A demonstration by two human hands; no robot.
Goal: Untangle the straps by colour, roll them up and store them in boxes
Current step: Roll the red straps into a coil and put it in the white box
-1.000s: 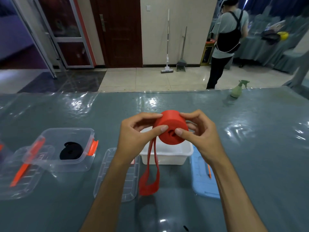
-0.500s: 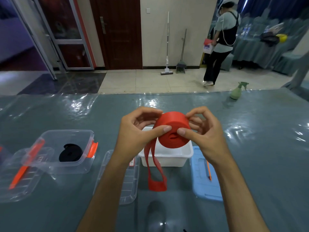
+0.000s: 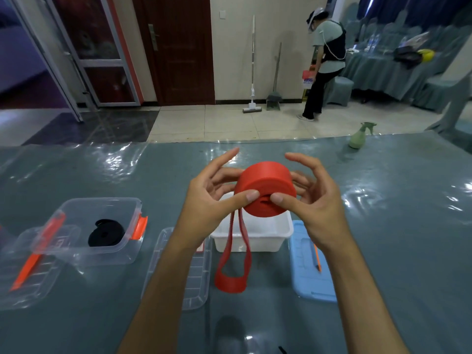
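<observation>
Thumbs of L hand (image 3: 204,200) & R hand (image 3: 313,200) press the near face of the red strap roll (image 3: 267,187) at frame centre, fingers curled behind it, index fingers lifted. Loose red tail hangs over white box (image 3: 255,233). Black strap roll (image 3: 106,232) sits in clear box (image 3: 102,208), lower left.

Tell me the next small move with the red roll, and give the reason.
Probably keep turning the red strap roll to wind in its hanging tail. Both thumbs pinch the roll's face, left hand and right hand, above the white box, and a loose loop dangles below, so it is not ready to store.
</observation>
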